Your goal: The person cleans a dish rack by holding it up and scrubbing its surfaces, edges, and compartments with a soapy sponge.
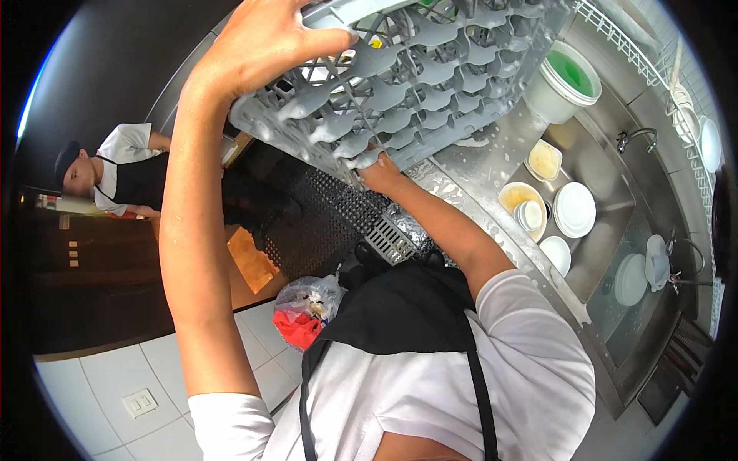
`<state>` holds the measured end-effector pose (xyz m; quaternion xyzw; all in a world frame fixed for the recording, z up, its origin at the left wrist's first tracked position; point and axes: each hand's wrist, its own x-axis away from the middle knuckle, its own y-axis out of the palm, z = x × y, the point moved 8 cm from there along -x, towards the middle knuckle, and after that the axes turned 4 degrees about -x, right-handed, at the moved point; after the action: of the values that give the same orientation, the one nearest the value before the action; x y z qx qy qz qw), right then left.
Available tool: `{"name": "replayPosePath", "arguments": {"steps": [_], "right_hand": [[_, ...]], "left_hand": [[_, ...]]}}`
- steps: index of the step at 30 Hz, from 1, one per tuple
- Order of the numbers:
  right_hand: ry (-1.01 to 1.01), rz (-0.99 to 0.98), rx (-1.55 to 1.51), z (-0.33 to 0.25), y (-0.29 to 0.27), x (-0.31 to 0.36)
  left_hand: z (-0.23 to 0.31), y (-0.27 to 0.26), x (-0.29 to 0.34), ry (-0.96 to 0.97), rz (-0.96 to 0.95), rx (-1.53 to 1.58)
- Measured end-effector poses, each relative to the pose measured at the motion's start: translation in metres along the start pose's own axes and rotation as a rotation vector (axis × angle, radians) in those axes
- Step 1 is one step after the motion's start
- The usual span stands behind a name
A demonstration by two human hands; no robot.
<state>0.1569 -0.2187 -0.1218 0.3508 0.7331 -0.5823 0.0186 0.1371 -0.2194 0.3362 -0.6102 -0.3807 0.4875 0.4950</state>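
A grey plastic dish rack [430,84] with rows of pegs is held up and tilted in front of me, streaked with white suds. My left hand [269,42] grips its upper left edge, thumb over the rim; the other fingers are partly cut off by the picture's top. Lower down, my right hand [379,173] holds the rack's bottom edge, its fingertips partly hidden among the pegs. Through the lattice, bits of yellow and green show behind, too covered to name. Both forearms look wet.
On the right, a steel sink [615,173] holds white plates [574,210] and bowls [529,215]. A white bucket [565,84] with green liquid stands on the counter. A bag of rubbish [307,307] lies below left. Another person [123,173] in a black apron stands at left.
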Motion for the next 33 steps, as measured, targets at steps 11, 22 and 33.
{"name": "replayPosePath", "arguments": {"steps": [11, 22, 33], "right_hand": [[0.173, -0.142, -0.200, 0.004, 0.012, -0.015], [0.365, -0.250, -0.249, 0.013, 0.017, -0.007], [0.215, -0.206, -0.290, 0.005, 0.007, -0.022]], "left_hand": [[-0.015, 0.004, -0.002, -0.005, 0.012, -0.019], [-0.002, 0.003, 0.005, -0.003, 0.005, -0.021], [0.008, -0.006, 0.017, -0.003, 0.063, 0.007]]}}
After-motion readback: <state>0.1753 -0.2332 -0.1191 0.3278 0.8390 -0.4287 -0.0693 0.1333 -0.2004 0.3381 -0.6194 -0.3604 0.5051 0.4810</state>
